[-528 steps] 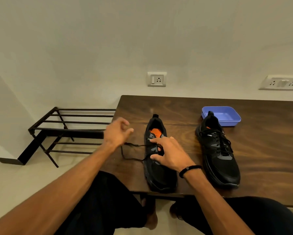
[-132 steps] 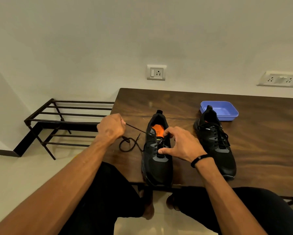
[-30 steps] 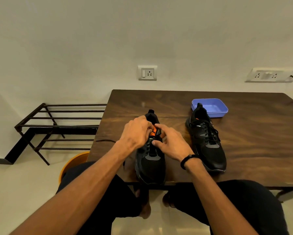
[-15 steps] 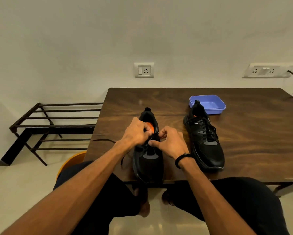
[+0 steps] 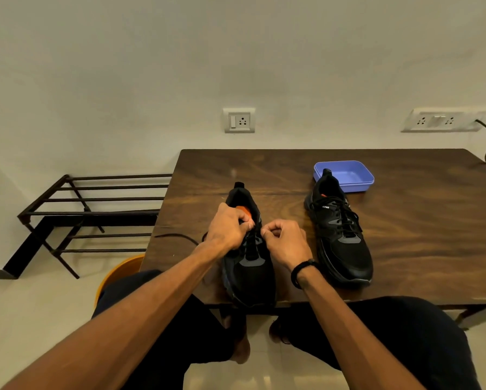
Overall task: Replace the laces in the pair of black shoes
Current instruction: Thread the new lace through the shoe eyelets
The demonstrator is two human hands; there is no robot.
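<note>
Two black shoes stand on a dark wooden table (image 5: 421,243). The left shoe (image 5: 249,274) has an orange insole, and its toe reaches the table's near edge. My left hand (image 5: 230,228) and my right hand (image 5: 285,243) sit over its eyelets, fingers curled and pinching its black lace (image 5: 177,237). A loose end of that lace trails left across the table. The right shoe (image 5: 341,235) is fully laced and stands apart, untouched.
A blue plastic tray (image 5: 351,175) sits behind the right shoe. A black metal rack (image 5: 90,215) stands on the floor to the left. An orange stool (image 5: 118,273) shows under my left arm. Wall sockets and a cable are behind the table.
Over the last second both hands stayed on the left shoe's eyelets; the right hand's fingers have curled tighter. Earlier the left hand was out to the left pulling the lace.
</note>
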